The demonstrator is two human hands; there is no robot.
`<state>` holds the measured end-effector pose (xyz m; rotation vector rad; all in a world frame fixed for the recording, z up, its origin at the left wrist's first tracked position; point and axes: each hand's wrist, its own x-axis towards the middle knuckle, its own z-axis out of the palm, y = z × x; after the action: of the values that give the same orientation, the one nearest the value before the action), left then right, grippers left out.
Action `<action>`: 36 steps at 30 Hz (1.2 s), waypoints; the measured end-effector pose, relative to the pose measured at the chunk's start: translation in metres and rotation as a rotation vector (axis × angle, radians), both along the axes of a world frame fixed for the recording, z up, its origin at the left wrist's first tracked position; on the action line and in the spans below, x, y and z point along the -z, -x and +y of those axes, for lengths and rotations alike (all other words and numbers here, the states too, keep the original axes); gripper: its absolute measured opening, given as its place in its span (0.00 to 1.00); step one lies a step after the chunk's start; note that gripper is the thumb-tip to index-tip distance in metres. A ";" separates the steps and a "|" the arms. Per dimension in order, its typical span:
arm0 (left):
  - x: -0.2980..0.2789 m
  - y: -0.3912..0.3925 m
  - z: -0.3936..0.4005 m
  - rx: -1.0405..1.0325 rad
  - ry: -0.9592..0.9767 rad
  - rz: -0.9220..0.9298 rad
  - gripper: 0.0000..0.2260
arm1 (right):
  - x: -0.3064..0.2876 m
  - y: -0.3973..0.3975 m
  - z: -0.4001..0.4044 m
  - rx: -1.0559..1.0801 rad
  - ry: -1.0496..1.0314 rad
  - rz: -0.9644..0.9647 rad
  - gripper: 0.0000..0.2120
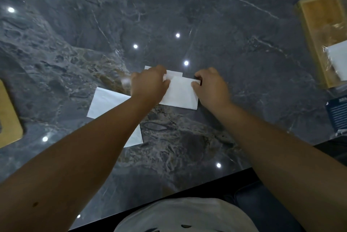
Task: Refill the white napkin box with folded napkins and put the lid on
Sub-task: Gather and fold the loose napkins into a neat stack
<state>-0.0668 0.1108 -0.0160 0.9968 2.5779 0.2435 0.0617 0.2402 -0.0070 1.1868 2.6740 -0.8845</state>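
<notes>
The scene is dimly lit, with a cool, bluish cast. Small round ceiling lights are mirrored as bright glare spots on the polished dark bench (206,25), so the light is taken to come from overhead. The white napkin (180,93) is rendered almost blown out, with little surface detail. Soft shadows are cast beneath both forearms. Slight motion blur is seen around the left hand (148,83). Wide-angle distortion bends the bench edges, and the wooden box (319,31) at the right margin appears smeared, perhaps out of focus.
</notes>
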 end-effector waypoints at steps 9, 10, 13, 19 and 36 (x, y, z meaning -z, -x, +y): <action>0.000 0.001 0.001 0.102 -0.019 0.074 0.12 | -0.004 0.002 0.001 -0.153 -0.028 -0.132 0.07; -0.001 0.002 0.002 0.101 -0.017 0.070 0.12 | -0.006 0.004 0.002 -0.130 0.014 -0.136 0.06; -0.005 0.002 0.003 0.104 -0.018 0.060 0.12 | -0.008 0.006 0.004 -0.123 0.075 -0.129 0.04; -0.008 -0.002 -0.010 0.157 -0.074 0.066 0.17 | -0.012 -0.008 0.003 -0.138 0.119 -0.002 0.03; -0.046 0.017 -0.055 -0.130 -0.278 -0.435 0.13 | -0.025 0.007 -0.016 0.076 0.505 0.212 0.06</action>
<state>-0.0837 0.0555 0.0299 0.7587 2.2436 0.7803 0.0549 0.2244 0.0183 1.1226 2.3320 -1.6540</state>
